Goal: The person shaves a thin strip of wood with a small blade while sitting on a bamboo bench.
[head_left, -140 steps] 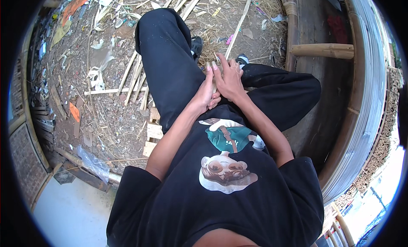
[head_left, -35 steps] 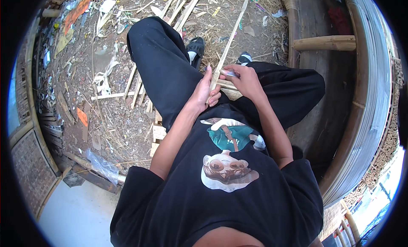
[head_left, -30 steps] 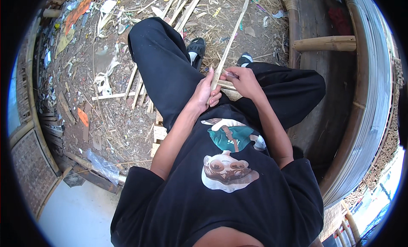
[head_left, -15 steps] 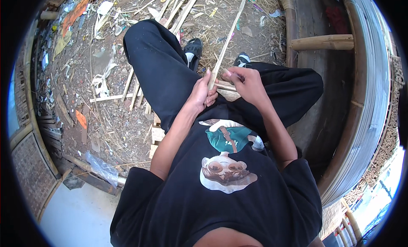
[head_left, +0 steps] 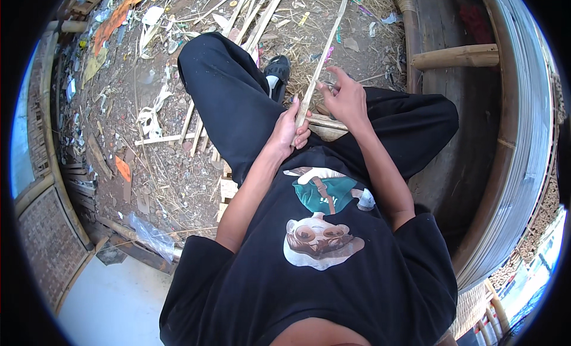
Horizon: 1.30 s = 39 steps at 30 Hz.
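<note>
My left hand point(head_left: 288, 132) is closed round the lower end of a long, pale bamboo strip point(head_left: 324, 57), which slants up and away past my feet. My right hand point(head_left: 348, 102) is just right of the strip, its index finger stretched forward and its thumb close to the strip. The other fingers are curled, and a small dark thing seems to show between them, too indistinct to name. Below the hands, a split piece of bamboo or wood point(head_left: 327, 124) lies across my lap, partly hidden by the left hand.
Several pale bamboo strips point(head_left: 262, 22) lie on the littered dirt ground ahead, with more strips point(head_left: 193, 129) beside my left knee. On the right runs a bamboo frame with a crossbar point(head_left: 457, 57). A clear plastic bag point(head_left: 151, 236) lies at the lower left.
My right hand has risen slightly forward along the strip, and its index finger has stretched out. The left hand keeps its hold. The whole view has shifted a little.
</note>
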Available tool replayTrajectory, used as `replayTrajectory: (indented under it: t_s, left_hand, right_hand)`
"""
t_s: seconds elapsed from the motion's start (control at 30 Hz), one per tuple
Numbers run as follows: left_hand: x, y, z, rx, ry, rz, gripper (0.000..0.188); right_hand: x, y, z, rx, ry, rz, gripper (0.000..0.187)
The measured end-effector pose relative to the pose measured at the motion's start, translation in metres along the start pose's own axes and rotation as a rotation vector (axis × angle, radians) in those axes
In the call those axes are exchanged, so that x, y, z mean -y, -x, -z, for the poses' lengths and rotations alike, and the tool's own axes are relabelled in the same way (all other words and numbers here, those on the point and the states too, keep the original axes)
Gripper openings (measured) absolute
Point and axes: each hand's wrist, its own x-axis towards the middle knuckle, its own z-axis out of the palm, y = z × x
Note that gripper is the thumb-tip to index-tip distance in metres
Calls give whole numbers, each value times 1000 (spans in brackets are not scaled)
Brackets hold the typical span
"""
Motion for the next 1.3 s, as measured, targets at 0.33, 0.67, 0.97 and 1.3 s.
replayTrajectory:
  t_s: [0.33,0.67,0.97,1.3]
  left_hand:
    - [-2,-1,-3,-3,-27,-1,48]
    - [1,-2,2,17,-26,-13,47]
    - [1,-5,-2,41,-58,-29,45]
    - [2,-4,-3,19,-76,-14,42]
  right_hand:
    - [-47,-38,-2,-252,-67,128,37]
    - [-51,-48,7,-272,31,-153,31]
    - [-97,-83,-17,-51,-436,-150,27]
    - [-109,-166,-17,-143,-489,-93,25]
